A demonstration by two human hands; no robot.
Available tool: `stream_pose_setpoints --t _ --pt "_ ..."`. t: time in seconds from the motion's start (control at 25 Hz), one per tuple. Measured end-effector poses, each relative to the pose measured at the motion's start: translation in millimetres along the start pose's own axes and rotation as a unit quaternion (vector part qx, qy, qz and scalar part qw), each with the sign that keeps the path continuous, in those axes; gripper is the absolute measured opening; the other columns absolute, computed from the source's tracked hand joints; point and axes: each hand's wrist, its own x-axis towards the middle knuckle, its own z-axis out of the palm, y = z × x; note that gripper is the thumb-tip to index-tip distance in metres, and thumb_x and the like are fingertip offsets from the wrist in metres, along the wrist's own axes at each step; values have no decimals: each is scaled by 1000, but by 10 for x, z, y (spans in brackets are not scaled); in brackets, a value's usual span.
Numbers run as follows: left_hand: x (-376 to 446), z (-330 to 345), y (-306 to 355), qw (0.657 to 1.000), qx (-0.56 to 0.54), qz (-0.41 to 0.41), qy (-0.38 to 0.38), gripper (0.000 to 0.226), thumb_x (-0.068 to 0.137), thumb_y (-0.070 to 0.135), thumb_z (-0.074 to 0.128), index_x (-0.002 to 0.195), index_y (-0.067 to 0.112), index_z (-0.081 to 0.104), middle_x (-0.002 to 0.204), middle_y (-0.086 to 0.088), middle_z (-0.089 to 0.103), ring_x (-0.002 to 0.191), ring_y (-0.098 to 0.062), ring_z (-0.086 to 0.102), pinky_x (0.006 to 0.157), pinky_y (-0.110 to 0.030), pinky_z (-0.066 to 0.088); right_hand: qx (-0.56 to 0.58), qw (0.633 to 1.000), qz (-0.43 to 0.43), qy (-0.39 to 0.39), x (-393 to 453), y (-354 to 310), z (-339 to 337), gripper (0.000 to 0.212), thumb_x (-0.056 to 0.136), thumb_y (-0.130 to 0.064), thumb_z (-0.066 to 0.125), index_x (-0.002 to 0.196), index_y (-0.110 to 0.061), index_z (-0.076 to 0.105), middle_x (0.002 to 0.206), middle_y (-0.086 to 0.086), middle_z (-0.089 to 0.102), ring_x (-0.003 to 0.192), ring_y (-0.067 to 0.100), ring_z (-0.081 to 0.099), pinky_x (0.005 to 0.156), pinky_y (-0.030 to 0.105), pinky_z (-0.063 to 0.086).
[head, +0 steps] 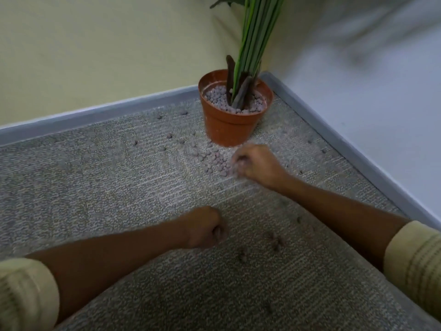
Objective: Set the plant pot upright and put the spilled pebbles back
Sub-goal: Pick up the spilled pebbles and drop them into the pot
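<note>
1. Plant pot (230, 120) stands upright in the far right corner of the carpet (100, 187), part-filled with pebbles.
2. Spilled pebbles (216, 161) lie clustered just in front of it, others scattered wider.
3. Right hand (256, 163), fingers curled, touches the cluster; whether it pinches any, I cannot tell.
4. Left hand (205, 228) is a closed fist nearer the carpet's middle; contents hidden.

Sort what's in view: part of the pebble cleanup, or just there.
Job: plant pot, upright; spilled pebbles on the carpet; right hand at the pile; left hand, fisted.
Just there: skirting board, walls.
</note>
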Motion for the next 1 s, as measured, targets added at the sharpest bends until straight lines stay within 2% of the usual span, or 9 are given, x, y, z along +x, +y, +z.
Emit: stream_pose_setpoints --t 0.12,0.2,0.32,0.4,0.48,0.6,0.8,0.88,1.0 --pt "136 116 98 1000 -10 19 23 42 81 12 58 123 18 57 122 -6 57 111 -21 55 90 -25 40 14 989 26 147 523 -7 -411 16 83 -1 61 93 -8 71 98 2 64 74 6 58 69 3 47" --pt "165 214 171 999 -19 28 12 46 81 12 59 125 19 55 126 -9 50 114 -24 51 92 -29 39 13 978 48 203 818 -7 -554 17 83 -1 61 94 -9 71 101 3 64 75 5 56 66 -1 42" --pt "150 324 257 997 -64 36 7 37 78 11 65 114 19 62 122 -8 49 110 -24 52 85 -26 40 1 976 66 206 1036 40 -573 20 83 0 61 98 -11 69 110 9 66 90 15 63 81 21 54" --pt "150 350 285 997 -76 25 -3 38 77 10 69 114 17 63 124 -9 49 106 -23 53 83 -24 39 -2 978 68 195 1037 70 -550 27 82 3 62 104 -11 66 117 10 63 96 16 61 82 21 54" --pt "175 339 287 994 -107 8 -9 38 74 9 72 111 15 66 123 -11 51 86 -12 56 77 -23 40 -12 978 56 203 955 96 -542 30 79 4 62 105 -11 66 120 10 60 97 15 58 84 20 51" --pt "178 308 316 990 -140 -4 1 35 72 11 75 106 13 69 119 -12 55 73 -3 44 78 -23 44 14 978 31 205 621 139 -467 20 80 0 63 96 -10 68 105 4 60 81 9 55 75 16 49" --pt "174 348 440 991 -130 0 -9 46 71 18 79 115 15 66 114 -11 64 99 -21 60 83 -22 42 38 996 17 74 -376 198 -142 10 82 -8 63 78 -13 70 75 -7 63 63 -4 55 61 2 39" --pt "192 387 466 994 -108 16 -31 48 71 19 78 117 17 65 115 -11 63 101 -23 60 86 -24 43 32 999 18 -38 -851 216 -32 5 80 -13 69 76 -16 71 68 -11 62 58 -11 52 60 -2 36" --pt "229 396 479 997 -69 25 -34 32 73 20 75 105 16 71 112 -11 62 101 -25 60 82 -29 45 -4 970 27 -241 -1485 221 97 4 76 -15 69 77 -15 73 74 -4 71 62 -2 60 62 3 38"
